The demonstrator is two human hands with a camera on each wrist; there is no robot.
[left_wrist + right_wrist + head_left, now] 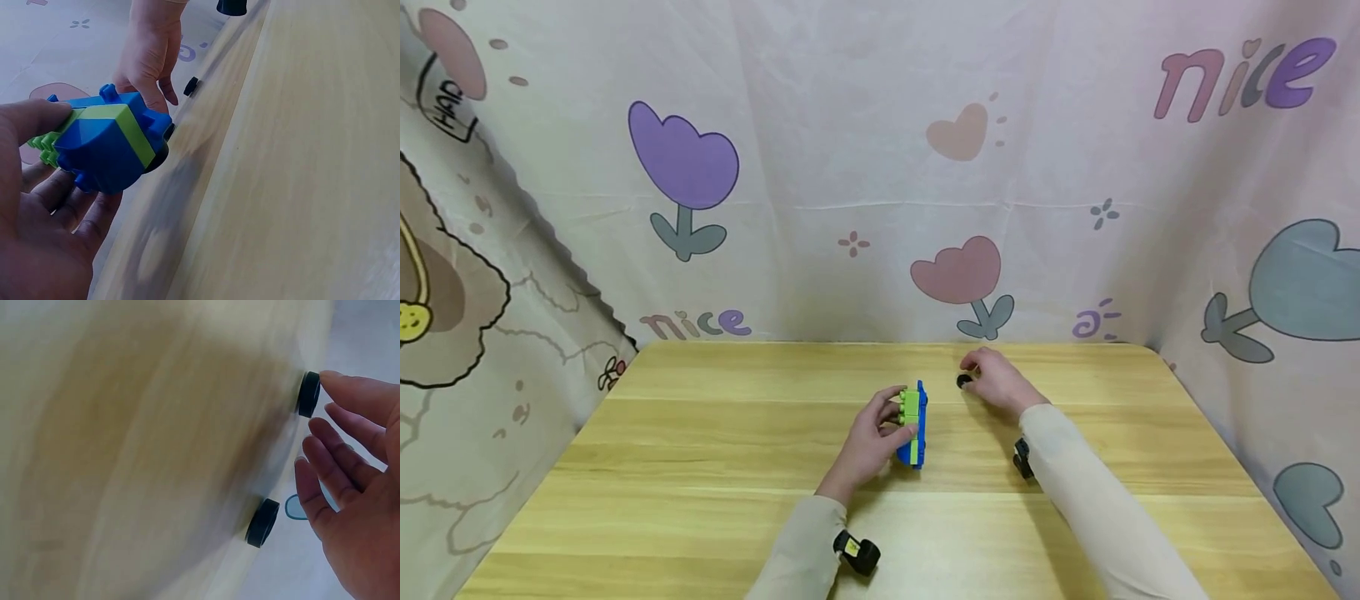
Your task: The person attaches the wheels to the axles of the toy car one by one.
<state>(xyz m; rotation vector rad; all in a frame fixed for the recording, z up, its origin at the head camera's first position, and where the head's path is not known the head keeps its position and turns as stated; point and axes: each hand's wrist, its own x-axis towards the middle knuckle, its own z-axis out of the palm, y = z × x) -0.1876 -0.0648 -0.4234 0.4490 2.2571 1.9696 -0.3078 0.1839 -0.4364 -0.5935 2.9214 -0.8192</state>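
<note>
In my left hand (868, 446) I grip a toy vehicle of blue and lime-green building blocks (912, 425), tilted on its side. The left wrist view shows the toy (103, 147) close up, thumb on top and fingers below, with a dark rounded part on its far side. My right hand (996, 383) is farther back and to the right, over the table. Beside its fingertips is a small black wheel (309, 394); one fingertip is at its edge, the other fingers loosely bent. A second black wheel (262, 523) lies lower, near the little finger.
Both wheels lie on a light wooden table (700, 467). A patterned cloth (820, 167) hangs behind its back edge and along the sides. Dark wrist devices sit on my left sleeve (797, 542) and right sleeve (1097, 500).
</note>
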